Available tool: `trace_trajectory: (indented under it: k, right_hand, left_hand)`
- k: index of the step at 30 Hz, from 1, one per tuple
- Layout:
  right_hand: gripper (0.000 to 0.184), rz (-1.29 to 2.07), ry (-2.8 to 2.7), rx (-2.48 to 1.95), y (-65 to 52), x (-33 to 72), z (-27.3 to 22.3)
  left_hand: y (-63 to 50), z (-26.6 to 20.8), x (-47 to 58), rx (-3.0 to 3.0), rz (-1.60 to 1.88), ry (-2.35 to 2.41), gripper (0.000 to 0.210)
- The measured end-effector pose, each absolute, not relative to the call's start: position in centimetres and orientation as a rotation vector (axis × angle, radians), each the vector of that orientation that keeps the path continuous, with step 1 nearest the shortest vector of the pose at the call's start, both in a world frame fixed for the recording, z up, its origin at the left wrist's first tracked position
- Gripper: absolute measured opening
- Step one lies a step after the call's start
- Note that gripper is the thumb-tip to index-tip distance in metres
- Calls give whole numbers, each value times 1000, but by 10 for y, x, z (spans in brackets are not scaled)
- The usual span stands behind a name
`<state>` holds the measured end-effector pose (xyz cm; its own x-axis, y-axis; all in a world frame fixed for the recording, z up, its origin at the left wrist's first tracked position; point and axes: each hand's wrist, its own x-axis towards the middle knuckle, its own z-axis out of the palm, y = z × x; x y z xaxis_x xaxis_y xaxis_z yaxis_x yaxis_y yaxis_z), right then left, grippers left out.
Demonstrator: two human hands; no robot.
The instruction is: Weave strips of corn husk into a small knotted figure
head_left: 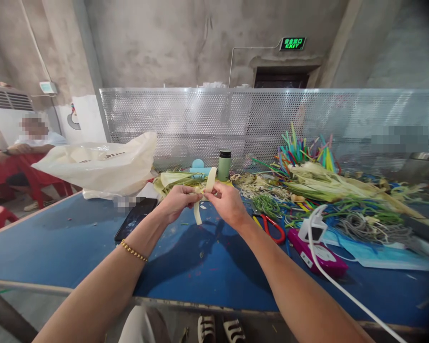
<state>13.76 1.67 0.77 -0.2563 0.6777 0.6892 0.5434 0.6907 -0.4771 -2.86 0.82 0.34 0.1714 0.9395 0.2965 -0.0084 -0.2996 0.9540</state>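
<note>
A pale yellow-green leaf strip (207,190) is pinched between both hands above the blue desk (75,238). It is flat and narrow like a ribbon; one end rises from the fingers toward the far side, the other hangs down below them, curving slightly, clear of the desktop. Where the hands meet, the strip looks folded or knotted, though the fingers hide the detail.

The left hand (178,200) is closed around the strip from the left, fingers curled in and thumb pressing at the fold. The right hand (229,204) is closed too, fingertips pinching the strip right beside the left thumb, so the two hands almost touch. A gold bead bracelet (134,251) sits on the left wrist.

On the desk just left of the left forearm lies a black phone (136,218). To the right of the right forearm lie red-handled scissors (271,226), then a magenta device (318,255) with a white charger (316,228) and cable (343,290) on it.

Beyond the hands stand a green bottle (224,166) and a cream plastic bag (103,164). Further right is a heap of leaves (325,183) and coloured strips (300,150) before a perforated metal screen (236,119). At far left a person (32,143) sits on red chairs.
</note>
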Motion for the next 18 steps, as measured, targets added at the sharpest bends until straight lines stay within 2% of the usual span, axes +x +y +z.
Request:
trace_trajectory:
  k: [4, 8, 12, 18]
  right_hand:
    - [12, 149, -1972, -861, 12, 138, 10]
    - [17, -26, -2034, -893, 7, 139, 15]
    - [13, -94, -2086, -907, 10, 140, 16]
    - [9, -97, -2167, -958, 14, 142, 14]
  left_hand:
    - [7, 4, -28, 1541, 1281, 999, 14]
    - [9, 4, -29, 1535, 1295, 1012, 14]
    - [11, 3, -31, 1515, 1309, 990, 21]
    - [11, 2, -31, 1556, 1297, 1044, 16]
